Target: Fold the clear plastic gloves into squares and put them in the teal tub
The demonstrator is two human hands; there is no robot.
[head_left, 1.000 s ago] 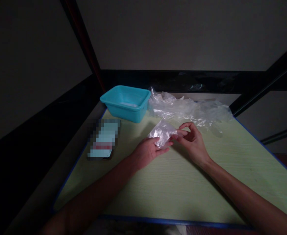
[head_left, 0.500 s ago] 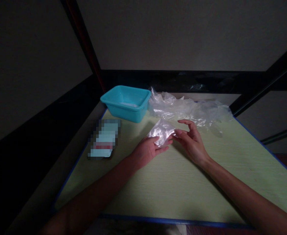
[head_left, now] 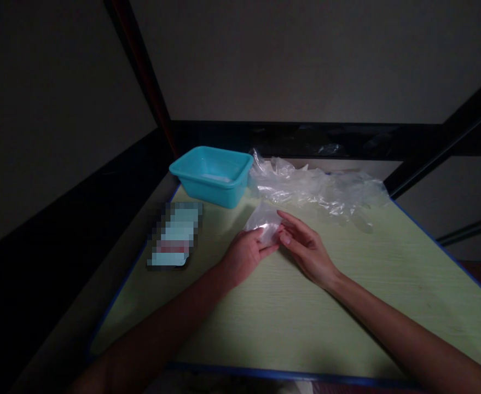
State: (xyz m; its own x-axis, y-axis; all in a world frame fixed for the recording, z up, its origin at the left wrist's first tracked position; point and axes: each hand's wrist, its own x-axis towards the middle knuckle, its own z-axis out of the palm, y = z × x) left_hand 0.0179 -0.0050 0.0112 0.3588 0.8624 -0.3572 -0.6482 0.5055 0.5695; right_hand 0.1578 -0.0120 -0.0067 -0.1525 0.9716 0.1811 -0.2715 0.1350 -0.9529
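Observation:
A small clear plastic bag [head_left: 264, 221] lies folded at the middle of the pale green table [head_left: 297, 312]. My left hand [head_left: 246, 254] pinches its near edge, thumb on top. My right hand [head_left: 303, 249] lies beside it with fingers stretched out, the fingertips pressing on the bag's right edge. Both forearms reach in from the near side.
A turquoise plastic tub [head_left: 214, 174] stands at the table's far left corner. A heap of crumpled clear plastic bags [head_left: 318, 187] lies along the far edge. A blurred flat card or phone [head_left: 175, 233] rests at the left. Dark rails surround the table.
My right hand has uncurled and moved left and down, flattening its fingers onto the bag. The bag has been pressed lower and smaller. My left hand has stayed almost still.

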